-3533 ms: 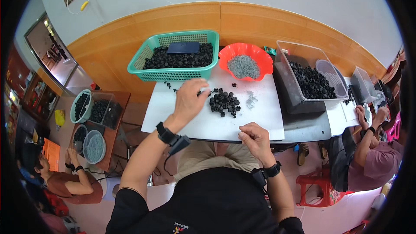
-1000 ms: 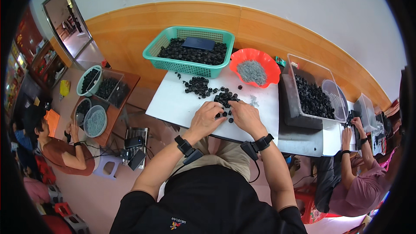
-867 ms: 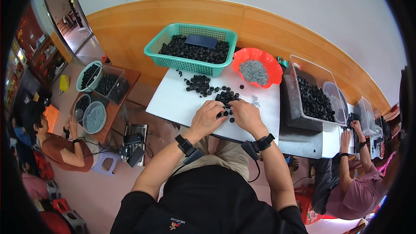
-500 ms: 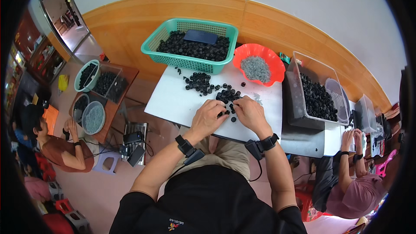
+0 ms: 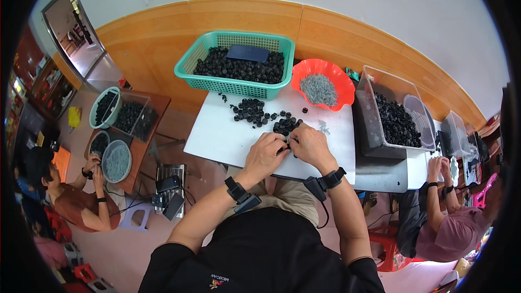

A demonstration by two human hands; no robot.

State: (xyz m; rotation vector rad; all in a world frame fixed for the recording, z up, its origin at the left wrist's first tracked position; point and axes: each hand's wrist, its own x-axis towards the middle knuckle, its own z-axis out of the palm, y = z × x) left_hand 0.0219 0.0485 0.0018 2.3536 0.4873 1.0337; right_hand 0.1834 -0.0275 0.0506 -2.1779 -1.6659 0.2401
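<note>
Two bare hands, left (image 5: 265,153) and right (image 5: 312,145), held nearly together above the near part of a white rectangular board (image 5: 217,141); fingers of both curled inward; whether any part is gripped cannot be made out. Small, round, black parts (image 5: 286,125): one heap placed just beyond the fingertips, another farther left. Green perforated plastic basket (image 5: 233,91), filled with black parts. Red scalloped plastic bowl (image 5: 345,89), stocked with small grey pieces (image 5: 319,89).

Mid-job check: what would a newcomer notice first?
Probably the scalloped red bowl of grey pieces, at the back of the white surface, right of the green basket heaped with black parts. Nearer the front edge, the left hand and right hand sit close together by a smaller black pile.
</note>
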